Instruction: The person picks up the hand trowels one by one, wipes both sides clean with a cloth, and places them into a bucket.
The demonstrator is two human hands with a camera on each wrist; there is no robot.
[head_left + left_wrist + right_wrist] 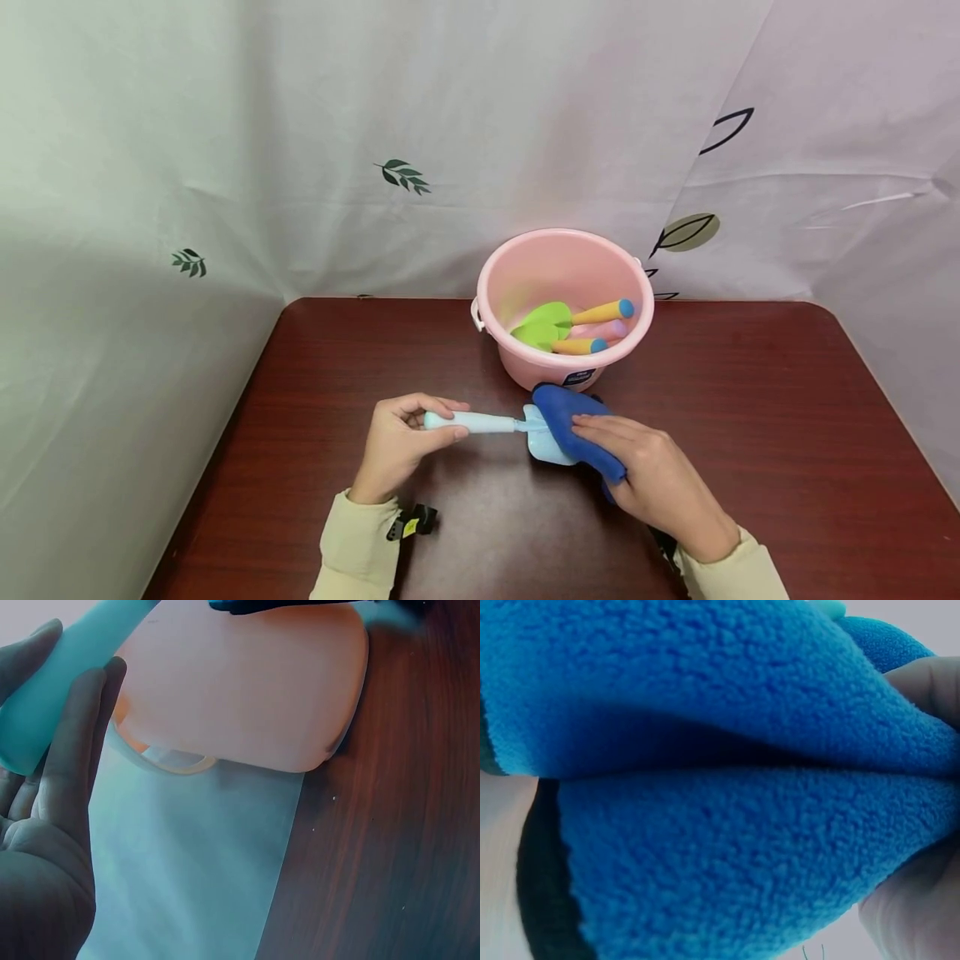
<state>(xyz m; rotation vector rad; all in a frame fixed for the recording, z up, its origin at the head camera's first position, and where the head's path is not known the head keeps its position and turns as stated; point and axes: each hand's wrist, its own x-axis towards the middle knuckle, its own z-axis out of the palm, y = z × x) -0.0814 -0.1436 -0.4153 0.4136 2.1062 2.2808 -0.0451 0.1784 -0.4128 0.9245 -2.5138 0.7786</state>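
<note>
My left hand (401, 437) pinches the handle of a light blue toy shovel (487, 422) between thumb and fingers. In the left wrist view that handle (71, 679) runs up past the fingers. The shovel's blade points to the right, and a blue cloth (573, 429) covers part of it. My right hand (660, 471) holds the cloth against the blade, fingers on top. Close up in the right wrist view, the fleecy cloth (705, 847) is folded, with a dark edging and the thumb and fingers gripping its right end.
Just behind the hands stands a pink bucket (517, 358). Inside it lie green toy shovels (551, 317) with yellow handles and a pink-purple piece (609, 331). The dark red wooden table (330, 358) meets a pale leaf-patterned cloth backdrop (315, 167).
</note>
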